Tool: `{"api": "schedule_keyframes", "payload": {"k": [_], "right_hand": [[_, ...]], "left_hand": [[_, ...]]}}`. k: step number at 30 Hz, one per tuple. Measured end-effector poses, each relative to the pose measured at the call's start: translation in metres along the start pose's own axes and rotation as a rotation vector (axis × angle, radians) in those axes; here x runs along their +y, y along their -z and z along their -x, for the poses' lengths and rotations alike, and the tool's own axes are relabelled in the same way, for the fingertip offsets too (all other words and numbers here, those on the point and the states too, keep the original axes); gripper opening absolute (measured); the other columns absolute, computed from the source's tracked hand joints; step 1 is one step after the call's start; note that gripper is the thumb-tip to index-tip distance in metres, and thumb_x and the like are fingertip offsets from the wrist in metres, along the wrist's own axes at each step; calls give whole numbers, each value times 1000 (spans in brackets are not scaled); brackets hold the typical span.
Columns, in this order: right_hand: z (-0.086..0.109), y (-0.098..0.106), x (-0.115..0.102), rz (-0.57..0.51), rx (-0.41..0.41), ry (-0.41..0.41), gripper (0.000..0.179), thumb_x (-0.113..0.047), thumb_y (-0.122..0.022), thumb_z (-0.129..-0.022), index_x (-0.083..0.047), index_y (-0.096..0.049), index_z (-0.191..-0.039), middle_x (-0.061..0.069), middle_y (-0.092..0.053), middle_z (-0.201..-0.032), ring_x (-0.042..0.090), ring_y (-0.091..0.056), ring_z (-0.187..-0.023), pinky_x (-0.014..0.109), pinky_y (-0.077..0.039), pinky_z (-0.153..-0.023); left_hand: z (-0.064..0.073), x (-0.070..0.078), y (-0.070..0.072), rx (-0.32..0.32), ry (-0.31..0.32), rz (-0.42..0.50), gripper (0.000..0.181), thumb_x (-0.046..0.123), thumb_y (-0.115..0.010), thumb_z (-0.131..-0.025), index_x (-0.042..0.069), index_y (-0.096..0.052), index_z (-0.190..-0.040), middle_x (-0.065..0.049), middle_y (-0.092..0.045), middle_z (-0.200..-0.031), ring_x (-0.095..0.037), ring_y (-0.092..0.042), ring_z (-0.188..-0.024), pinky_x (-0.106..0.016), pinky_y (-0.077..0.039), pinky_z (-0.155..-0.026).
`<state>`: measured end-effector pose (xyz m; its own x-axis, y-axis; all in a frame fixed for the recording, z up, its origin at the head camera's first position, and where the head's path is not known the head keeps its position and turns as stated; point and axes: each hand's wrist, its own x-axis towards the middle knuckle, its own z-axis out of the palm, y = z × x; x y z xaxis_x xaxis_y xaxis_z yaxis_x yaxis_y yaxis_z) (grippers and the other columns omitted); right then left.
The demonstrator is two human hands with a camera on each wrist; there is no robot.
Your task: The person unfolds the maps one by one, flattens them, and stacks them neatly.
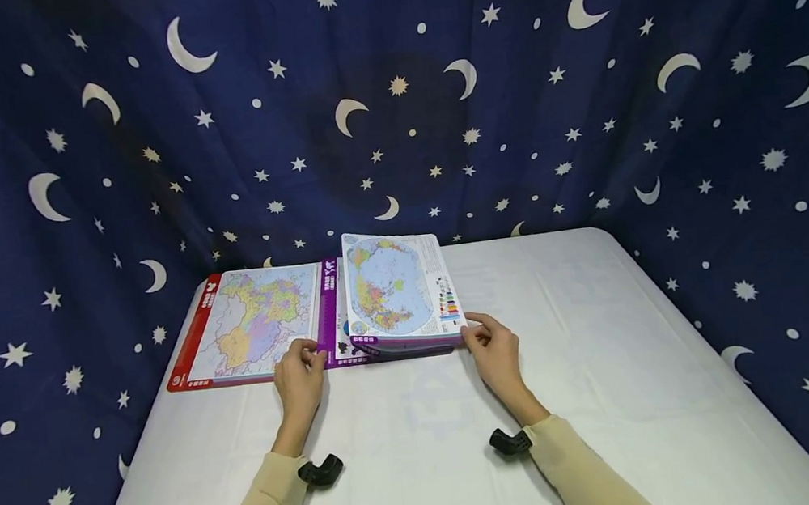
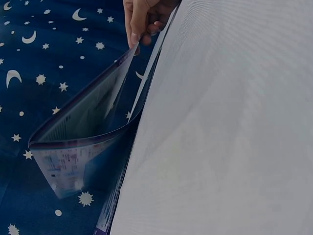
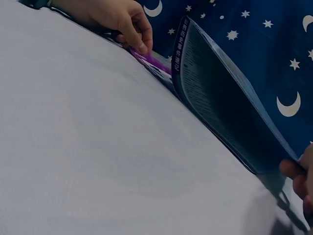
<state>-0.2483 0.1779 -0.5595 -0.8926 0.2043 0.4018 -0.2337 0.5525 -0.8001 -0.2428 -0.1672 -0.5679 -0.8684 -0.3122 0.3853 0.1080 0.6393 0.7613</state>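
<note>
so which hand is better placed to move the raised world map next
Most likely the right: the right hand already grips the raised world map at its near right corner, while the left hand is at the purple strip, left of that map.

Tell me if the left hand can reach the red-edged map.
Probably yes: the left hand is near the red-edged map, whose face lies mostly uncovered, though it may need to release the purple sheet.
</note>
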Motion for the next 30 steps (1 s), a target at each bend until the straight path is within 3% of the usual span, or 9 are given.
{"api": "schedule_keyframes", "payload": {"k": [10, 21, 26, 30], "right_hand": [[-3, 15, 4, -5, 84, 50, 22, -8, -74, -96, -6, -77, -118, 2, -77, -76, 9, -57, -60, 14, -41, -55], [-3, 49, 31, 22, 157, -19, 22, -9, -74, -96, -10, -79, -117, 5, -78, -80, 8, -59, -62, 11, -41, -56], [-9, 67, 44, 38, 188, -24, 21, -9, -73, -97, -8, -79, -117, 8, -79, -83, 1, -60, -64, 9, -42, -58], [-15, 81, 53, 46, 223, -82, 19, -10, -71, -98, -8, -80, -115, 11, -78, -85, -6, -57, -63, 7, -42, -59]], "left_hand": [[0, 1, 1, 5, 4, 4, 17, 8, -82, -90, 3, -72, -102, -10, -66, -71, -26, -50, -67, -40, -34, -77], [-1, 4, -1, -7, -18, 10, 17, 7, -82, -89, 2, -72, -102, -9, -64, -70, -24, -48, -66, -40, -33, -75], [0, 1, 0, -1, -4, 0, 16, 7, -82, -89, 2, -72, -101, -8, -64, -70, -24, -48, -66, -39, -33, -75], [0, -1, 1, -3, -1, -3, 16, 8, -81, -90, 3, -72, -101, -8, -66, -70, -24, -48, -66, -39, -33, -74]]}}
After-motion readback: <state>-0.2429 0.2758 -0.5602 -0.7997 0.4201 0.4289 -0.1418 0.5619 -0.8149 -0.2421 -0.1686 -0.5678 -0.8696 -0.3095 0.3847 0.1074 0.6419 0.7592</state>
